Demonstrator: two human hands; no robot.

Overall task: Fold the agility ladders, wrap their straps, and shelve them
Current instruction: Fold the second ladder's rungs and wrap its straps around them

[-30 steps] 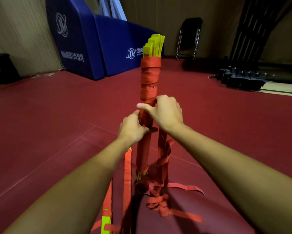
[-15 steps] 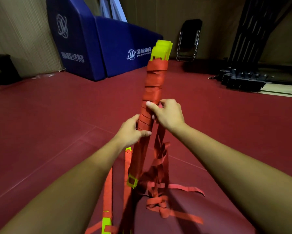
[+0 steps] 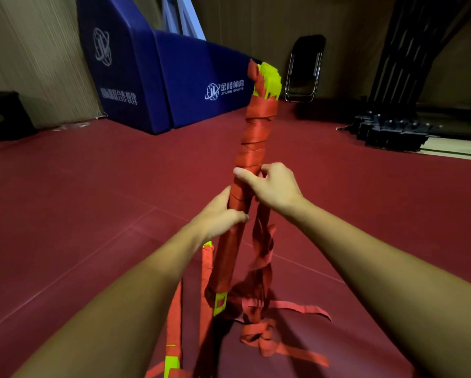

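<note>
Blue padding (image 3: 190,75) reads "JINLING SPORTS"; left hand (image 3: 220,215) and right hand (image 3: 273,187) grip wrapped ladder (image 3: 253,132).

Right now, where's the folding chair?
Head view, top centre-right: the folding chair leans against the back wall, right of the blue pad, beyond the top of the ladder bundle.
</note>
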